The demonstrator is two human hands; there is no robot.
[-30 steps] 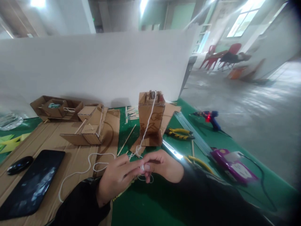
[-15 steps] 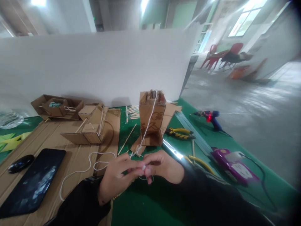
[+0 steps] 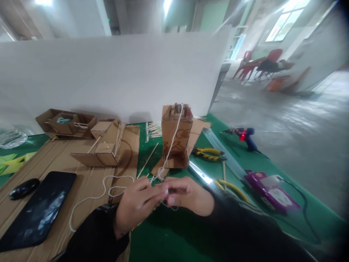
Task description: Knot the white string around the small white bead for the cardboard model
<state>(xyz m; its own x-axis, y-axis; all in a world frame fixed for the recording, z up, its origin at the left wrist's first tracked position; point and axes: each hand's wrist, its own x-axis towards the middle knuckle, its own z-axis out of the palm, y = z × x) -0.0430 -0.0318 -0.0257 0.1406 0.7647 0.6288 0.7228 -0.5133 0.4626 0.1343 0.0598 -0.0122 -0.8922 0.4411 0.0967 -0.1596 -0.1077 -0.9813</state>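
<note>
My left hand [image 3: 140, 203] and my right hand [image 3: 189, 196] meet at the fingertips, both closed in a pinch on a white string [image 3: 174, 140]. A small white bit of it shows between the fingers, and a thin loop hangs below them. From there the string runs up the front of a cardboard tower [image 3: 176, 140] and over a roller at its top. More string lies in loose curves on the cardboard sheet to the left. Just behind my hands stands the tower's base. Whether the string is knotted at my fingertips, I cannot make out.
Right of the tower lie yellow-handled pliers [image 3: 209, 154], scissors [image 3: 200, 171], clear glue sticks [image 3: 225, 154], a glue gun [image 3: 242, 136] and a purple box [image 3: 272, 193] with a cable. Cardboard models [image 3: 105, 147], a black tablet [image 3: 38, 213] and a mouse [image 3: 24, 189] are at left.
My fingers have shifted slightly around the string, and the right fingers now curl in closer. The loop beneath them has changed shape a little. The tower and tools have stayed put.
</note>
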